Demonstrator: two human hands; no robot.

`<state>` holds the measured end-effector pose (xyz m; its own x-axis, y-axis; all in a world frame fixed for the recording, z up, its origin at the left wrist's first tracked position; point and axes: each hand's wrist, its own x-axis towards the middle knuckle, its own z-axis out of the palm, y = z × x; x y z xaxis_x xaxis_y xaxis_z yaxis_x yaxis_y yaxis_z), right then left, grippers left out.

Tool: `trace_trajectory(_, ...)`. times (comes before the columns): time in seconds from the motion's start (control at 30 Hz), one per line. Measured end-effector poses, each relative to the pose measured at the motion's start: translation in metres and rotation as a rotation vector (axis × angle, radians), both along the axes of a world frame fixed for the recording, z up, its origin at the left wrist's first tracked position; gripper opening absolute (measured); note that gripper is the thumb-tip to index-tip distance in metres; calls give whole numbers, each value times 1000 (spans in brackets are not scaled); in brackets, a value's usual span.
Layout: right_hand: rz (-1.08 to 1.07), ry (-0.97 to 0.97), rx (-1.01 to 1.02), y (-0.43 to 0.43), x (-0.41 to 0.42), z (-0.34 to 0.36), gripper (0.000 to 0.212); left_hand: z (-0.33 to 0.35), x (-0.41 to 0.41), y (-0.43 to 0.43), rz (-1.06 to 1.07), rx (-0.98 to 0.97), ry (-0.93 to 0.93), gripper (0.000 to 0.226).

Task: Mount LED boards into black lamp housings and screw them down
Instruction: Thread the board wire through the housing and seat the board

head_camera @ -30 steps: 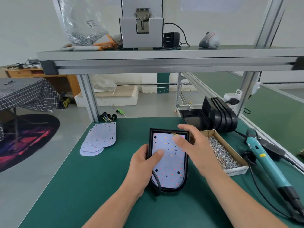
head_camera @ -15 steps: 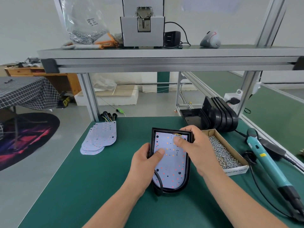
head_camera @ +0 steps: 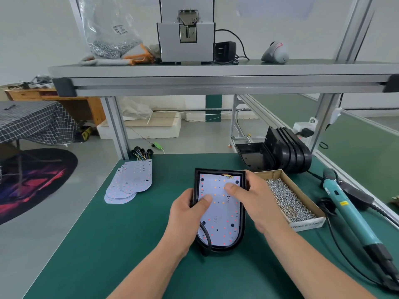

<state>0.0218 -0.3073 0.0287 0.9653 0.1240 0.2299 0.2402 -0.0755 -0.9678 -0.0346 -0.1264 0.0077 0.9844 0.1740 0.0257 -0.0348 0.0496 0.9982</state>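
A black lamp housing [head_camera: 243, 229] lies flat on the green mat in front of me, with a white LED board [head_camera: 222, 219] seated inside it. My left hand [head_camera: 186, 214] grips the housing's left edge, its thumb pressing on the board. My right hand [head_camera: 254, 201] holds the housing's upper right side, thumb down on the board near its top. A black cable [head_camera: 206, 238] curls out at the housing's lower left.
A fanned stack of LED boards [head_camera: 129, 182] lies at the left. A cardboard box of screws [head_camera: 289, 199] sits right of the housing. Several empty black housings [head_camera: 287, 152] stand behind it. A teal electric screwdriver [head_camera: 347, 214] lies at the far right. An overhead shelf [head_camera: 216, 76] carries a feeder machine.
My right hand came down from hovering over the board and now grasps the housing's upper right side, thumb on the board. The housing shifted slightly. My left hand kept its grip.
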Motion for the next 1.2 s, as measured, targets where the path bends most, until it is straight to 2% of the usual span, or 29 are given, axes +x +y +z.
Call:
trace_trajectory(0.3, -33, -29, 6, 2, -3, 1, 19, 4, 1, -2, 23, 16, 25, 51)
trace_trajectory(0.5, -25, 9, 30, 2, 0, 5, 14, 5, 1, -1, 7, 25, 39, 37)
trace_trajectory(0.57, -21, 5, 30, 1, -1, 5, 19, 4, 1, -1, 8, 38, 34, 37)
trace_trajectory(0.7, -71, -26, 18, 0, -2, 4, 46, 2, 2, -3, 59, 101, 5, 53)
trace_trajectory(0.8, -112, -71, -103, 2, 0, 4, 40, 1, 2, -3, 81, 156, 0, 59)
trace_trajectory(0.9, -146, -71, -173, 3, 2, 2, 31, -1, 5, -3, 90, 156, -2, 58)
trace_trajectory(0.97, -88, -15, -112, 4, 1, -1, 23, -4, 5, -2, 99, 132, 2, 51)
trace_trajectory(1.0, -39, 30, -57, 4, 0, -2, 19, -5, 6, -2, 106, 120, 2, 41)
trace_trajectory(1.07, 44, 94, 1, 3, 1, -7, 32, -7, 7, 0, 98, 109, -5, 22)
trace_trajectory(1.1, 55, 103, -10, 3, 2, -10, 36, -7, 7, 0, 90, 104, -1, 23)
trace_trajectory(1.2, 26, 85, -26, 1, 8, -13, 32, -5, 6, 0, 53, 28, 1, 64)
